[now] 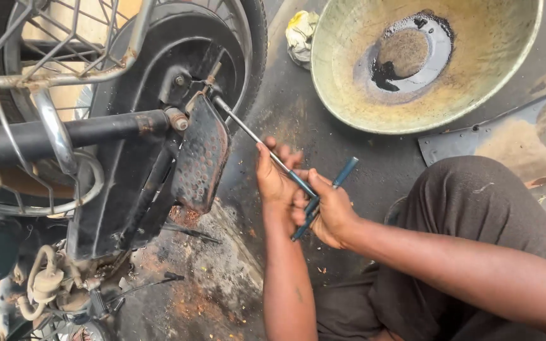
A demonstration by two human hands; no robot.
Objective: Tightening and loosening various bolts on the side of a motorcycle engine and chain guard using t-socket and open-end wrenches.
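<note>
Up and to the left of both hands, the T-handle wrench (266, 146) has its socket end seated on a fastener beside the black footrest plate (201, 155) of the motorcycle's rear wheel (178, 50). Its long shaft slants down and to the right, straight into the left hand (277, 180), whose grip is closed around the shaft's lower end and is the nearer one to the fastener. Just right of it and touching it, the right hand (331, 213) has its grip shut on the blue crossbar (323, 197), which lies across the shaft, with a wide metal basin (349, 95) on the ground above.
</note>
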